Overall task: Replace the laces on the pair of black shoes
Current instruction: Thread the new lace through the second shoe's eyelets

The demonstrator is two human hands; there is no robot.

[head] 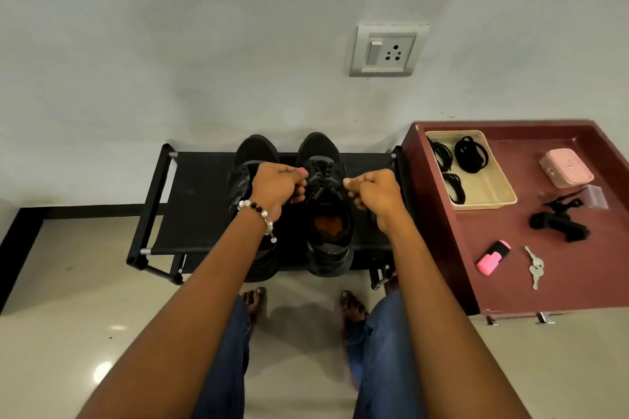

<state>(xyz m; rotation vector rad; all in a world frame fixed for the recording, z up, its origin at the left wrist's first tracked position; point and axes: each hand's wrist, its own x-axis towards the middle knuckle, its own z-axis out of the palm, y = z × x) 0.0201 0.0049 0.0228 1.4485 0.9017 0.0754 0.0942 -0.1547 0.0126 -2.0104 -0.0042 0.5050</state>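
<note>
Head view: both hands reach forward over a low black fabric-topped shoe rack (190, 201) standing against a pale wall. The left hand (277, 185), with a bracelet of white and black beads (258, 214) on its wrist, has its fingers curled in, and the right hand (372, 192) is curled the same way. Each seems to pinch an end of the black lace (321, 168) of the right-hand black sports shoe (328, 214), though the lace ends themselves are too dark and thin to make out. That shoe sits between the two hands, its orange insole showing just nearer than the knuckles. The second black sports shoe (255, 150) lies beside it, mostly under the left hand and wrist.

To the right of the right hand stands a maroon wooden surface (510, 282). On it, beyond the hand, a cream plastic tray (490, 187) holds coiled black spare laces (471, 151). Farther right lie a small pink box (566, 168), a black plastic clamp-like mount (558, 224), a pink highlighter (493, 257) and a bunch of silver keys (535, 267). Above, on the wall, is a white switch-and-socket plate (388, 49).
</note>
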